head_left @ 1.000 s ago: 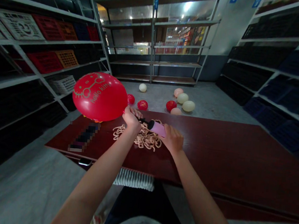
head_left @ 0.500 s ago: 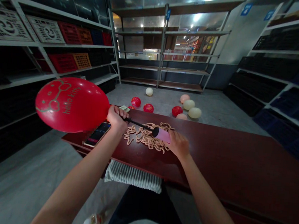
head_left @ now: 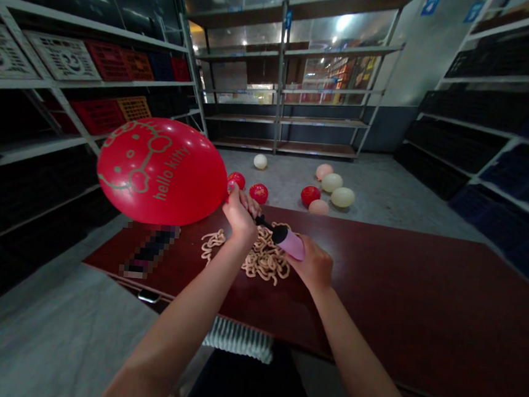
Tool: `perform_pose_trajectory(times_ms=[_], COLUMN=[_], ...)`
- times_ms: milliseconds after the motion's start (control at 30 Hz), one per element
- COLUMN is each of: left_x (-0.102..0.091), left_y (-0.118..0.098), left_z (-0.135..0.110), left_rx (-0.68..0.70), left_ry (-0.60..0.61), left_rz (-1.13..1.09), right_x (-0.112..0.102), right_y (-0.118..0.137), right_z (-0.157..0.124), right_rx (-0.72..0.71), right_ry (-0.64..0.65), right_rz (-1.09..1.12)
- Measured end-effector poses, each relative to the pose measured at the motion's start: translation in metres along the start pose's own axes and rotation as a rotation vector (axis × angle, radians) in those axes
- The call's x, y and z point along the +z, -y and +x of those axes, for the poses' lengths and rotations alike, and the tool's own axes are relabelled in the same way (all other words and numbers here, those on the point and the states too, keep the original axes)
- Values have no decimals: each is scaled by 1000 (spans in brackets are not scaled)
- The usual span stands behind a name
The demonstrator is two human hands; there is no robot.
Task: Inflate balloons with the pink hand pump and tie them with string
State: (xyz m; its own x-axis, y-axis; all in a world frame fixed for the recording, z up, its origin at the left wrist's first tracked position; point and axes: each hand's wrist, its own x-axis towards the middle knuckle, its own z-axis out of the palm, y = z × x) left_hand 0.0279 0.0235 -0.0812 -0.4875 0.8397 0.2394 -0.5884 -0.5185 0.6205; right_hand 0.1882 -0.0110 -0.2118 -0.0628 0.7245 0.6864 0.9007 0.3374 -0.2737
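Observation:
A large inflated red balloon printed with "hello kitty" and a gold cartoon face sits at the left of my view. My left hand is closed around its neck and the black end of a hand pump. My right hand grips the pump's pink barrel. Between my hands only a short piece of the black rod shows. Below them, a heap of tan, uninflated long balloons lies on the dark red table. The exact join of neck and nozzle is hidden by my left fingers.
A blurred phone lies on the table's left end. Red balloons, a pale yellow balloon and several others rest on the floor beyond. Metal shelves stand behind, with crates on the left shelving.
My left hand has moved right toward my right hand, so less of the pump's black rod shows. The balloon has come along to the right, and my view has shifted slightly.

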Motion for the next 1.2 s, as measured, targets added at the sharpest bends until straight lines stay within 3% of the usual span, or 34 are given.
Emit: perform_pose_trajectory(times_ms=[200, 367, 800, 1200], left_x=[25, 30, -35, -80], left_y=[58, 60, 13, -77], left_z=[-23, -23, -20, 22], left_rx=[-93, -101, -236, -163], left_ry=[31, 69, -88, -207], left_rz=[31, 45, -41, -43], right_x=[3, 3, -8, -10], right_y=[-11, -15, -5, 5], right_z=[1, 2, 3, 5], right_rx=[111, 109, -166, -254], right_ry=[-54, -64, 82, 107], right_rz=[-34, -33, -100, -145])
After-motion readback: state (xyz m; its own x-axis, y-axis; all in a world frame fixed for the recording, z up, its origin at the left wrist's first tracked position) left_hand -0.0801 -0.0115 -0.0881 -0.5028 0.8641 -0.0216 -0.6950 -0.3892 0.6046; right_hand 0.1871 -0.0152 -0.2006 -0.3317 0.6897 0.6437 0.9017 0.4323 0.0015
